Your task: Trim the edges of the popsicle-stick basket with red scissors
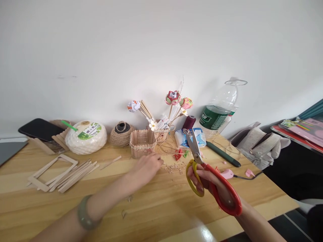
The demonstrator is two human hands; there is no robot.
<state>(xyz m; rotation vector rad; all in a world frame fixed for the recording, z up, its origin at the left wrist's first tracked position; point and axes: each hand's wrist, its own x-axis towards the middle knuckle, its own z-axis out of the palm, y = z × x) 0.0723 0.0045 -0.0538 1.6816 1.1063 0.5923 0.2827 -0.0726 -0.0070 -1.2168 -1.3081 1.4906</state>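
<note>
Right fingers wrapped through the loops of red-and-yellow-handled metal scissors [195,151]; left fingers bent together, whether pinching anything I cannot tell.
The scissors point up and away from the right hand [207,178], blades slightly parted, above the glossy pale wooden table [161,211]; the left hand [148,167] is just in front of a small pale box of upright wooden sticks [143,150], near scattered tan chips [174,167]; farther left are a brown twine ball [122,136] and a pile of flat wooden sticks [78,175].
</note>
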